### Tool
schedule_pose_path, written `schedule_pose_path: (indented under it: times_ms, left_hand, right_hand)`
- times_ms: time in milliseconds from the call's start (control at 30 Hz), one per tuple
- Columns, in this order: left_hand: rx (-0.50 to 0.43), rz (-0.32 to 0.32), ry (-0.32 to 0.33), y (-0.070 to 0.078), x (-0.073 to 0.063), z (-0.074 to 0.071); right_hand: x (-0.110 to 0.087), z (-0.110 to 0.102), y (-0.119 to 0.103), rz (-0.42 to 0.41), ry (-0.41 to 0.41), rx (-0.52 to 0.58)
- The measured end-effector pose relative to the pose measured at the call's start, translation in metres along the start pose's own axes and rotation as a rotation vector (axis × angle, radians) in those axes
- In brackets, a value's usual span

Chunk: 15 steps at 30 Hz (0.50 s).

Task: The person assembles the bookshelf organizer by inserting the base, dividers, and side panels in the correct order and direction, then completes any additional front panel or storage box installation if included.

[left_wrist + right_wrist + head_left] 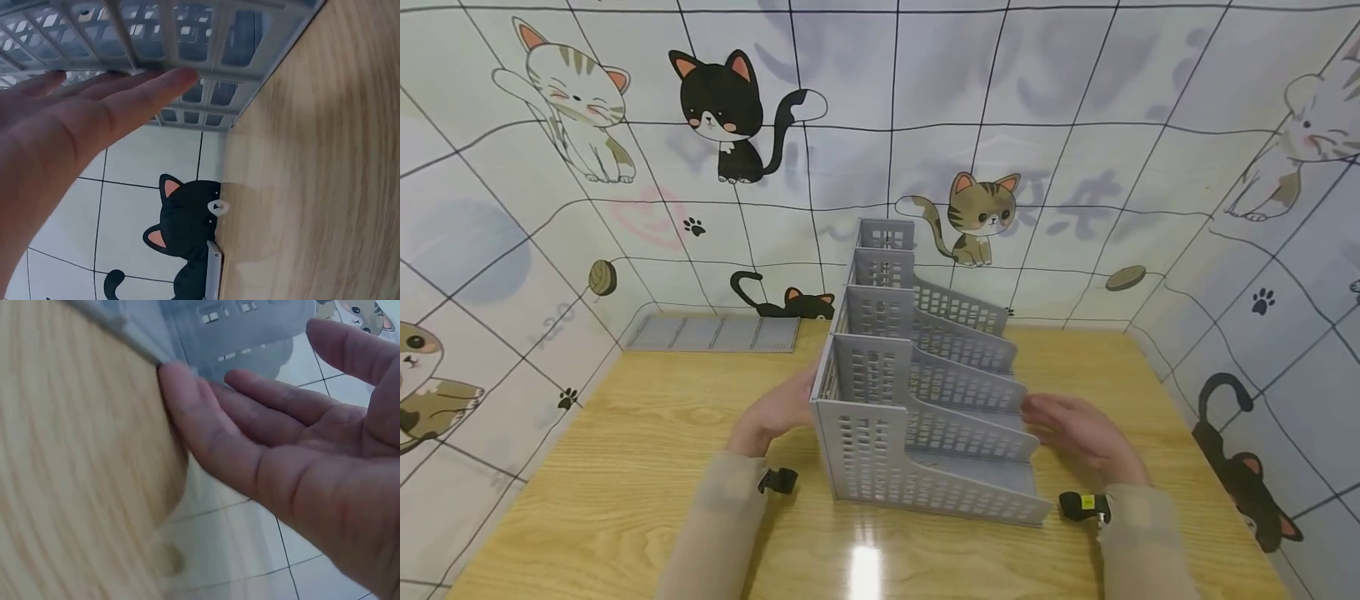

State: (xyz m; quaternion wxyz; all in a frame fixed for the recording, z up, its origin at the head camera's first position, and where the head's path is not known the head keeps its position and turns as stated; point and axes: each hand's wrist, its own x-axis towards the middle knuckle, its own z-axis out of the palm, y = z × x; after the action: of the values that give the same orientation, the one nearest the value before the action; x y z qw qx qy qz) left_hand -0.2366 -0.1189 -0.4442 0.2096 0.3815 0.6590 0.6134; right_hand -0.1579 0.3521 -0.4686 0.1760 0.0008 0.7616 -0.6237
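Note:
A grey plastic file organizer (872, 450) with perforated walls and several upright compartments stands on the wooden table, its tall side to the left and its low sloping side to the right. My left hand (786, 407) is at the tall side, partly hidden behind it in the head view. In the left wrist view its outstretched fingers (140, 94) lie along the perforated wall. On the low side is my right hand (1078, 429), palm towards the organizer. Its thumb and fingers stand apart in the right wrist view, with a fingertip (178, 381) right at the bottom edge.
A flat grey panel (715, 333) divided into several sections lies at the table's back left, against the wall. Tile-patterned sheeting with cartoon cats (722, 108) encloses the wooden table (625, 467) at the back and both sides.

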Motion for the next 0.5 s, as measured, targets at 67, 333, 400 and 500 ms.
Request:
schedule_pose_path:
  times_ms: [67, 333, 400, 500]
  left_hand:
    - [0.024, 0.007, 0.000, -0.0015, 0.0005, -0.0006]
    - [0.046, 0.024, 0.023, -0.0056, -0.0008, -0.0048]
    - [0.039, 0.014, 0.029, -0.0066, -0.0013, -0.0050]
    - [0.049, 0.002, 0.036, -0.0065, -0.0029, -0.0047]
  right_hand:
    - [0.0024, 0.0016, -0.0010, -0.015, -0.002, -0.013]
    - [0.0079, -0.0013, -0.0034, -0.028, -0.041, -0.041]
    - [0.0084, -0.0010, -0.0050, -0.022, -0.049, -0.037]
    - [0.0094, 0.0014, -0.0084, -0.006, -0.038, -0.062]
